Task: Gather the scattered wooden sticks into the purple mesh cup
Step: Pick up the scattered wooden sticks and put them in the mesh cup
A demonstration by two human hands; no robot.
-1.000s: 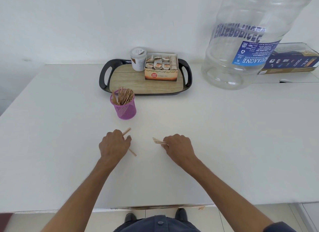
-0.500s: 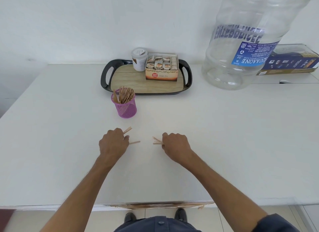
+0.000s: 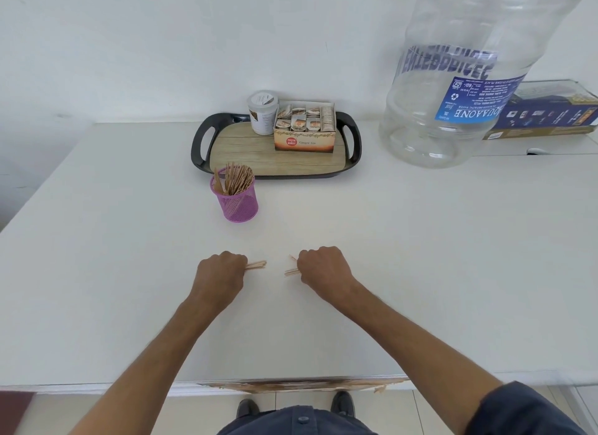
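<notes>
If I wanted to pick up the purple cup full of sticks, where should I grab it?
Probably around the mesh wall of the purple cup, coming from the front or its right side. It stands upright, the sticks poke out above the rim, and the tray sits close behind it.

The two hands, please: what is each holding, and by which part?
Each hand, left hand and right hand, grips thin wooden sticks by one end; free ends point inward.

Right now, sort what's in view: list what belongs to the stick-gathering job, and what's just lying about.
Job:
left hand gripping sticks
right hand gripping more sticks
purple mesh cup

Lying about:
tray
tea box
white tub
water jug
blue box
</notes>
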